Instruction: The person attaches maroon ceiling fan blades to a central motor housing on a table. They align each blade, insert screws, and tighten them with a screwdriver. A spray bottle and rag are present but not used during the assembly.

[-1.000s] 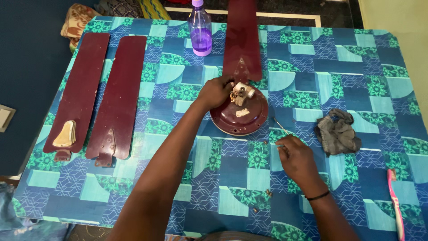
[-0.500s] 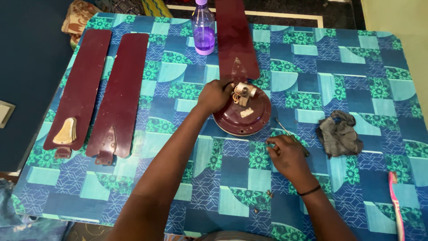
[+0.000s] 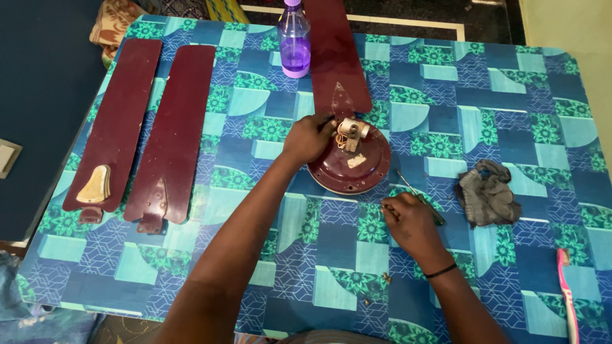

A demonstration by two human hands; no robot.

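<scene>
Ceiling fan motor housing (image 3: 349,164), maroon, round, is laid dome-down on the table (image 3: 497,95) near centre, wiring stub and cream fitting facing up. One fan blade (image 3: 335,57) is attached at its far edge and runs away toward the top of the view, so the assembly lies flat and stable on the patterned cover.

Left hand (image 3: 307,139) is curled against the housing's left rim beside the blade bracket, fingers closed around the edge. It appears placed there to brace the housing against turning. Whether anything small is pinched in it cannot be told.

Right hand (image 3: 408,220) is set down on the table just in front of the housing, fingers loosely closed over the handle end of a thin screwdriver (image 3: 417,196); the shaft lies flat on the cover, tip pointing toward the housing. Grip looks partial, more a pick-up hold than a working hold.

Two loose blades (image 3: 150,130) are parked side by side at the left edge, brackets toward the near side, well apart from the work area. A cream bracket piece (image 3: 94,186) rests on the outer one.

A purple spray bottle (image 3: 294,39) stands upright just left of the attached blade. A grey rag (image 3: 488,193) is bunched to the right of the screwdriver. A pink toothbrush (image 3: 567,299) lies at the near right corner. A few small screws (image 3: 384,278) lie near the front edge.
</scene>
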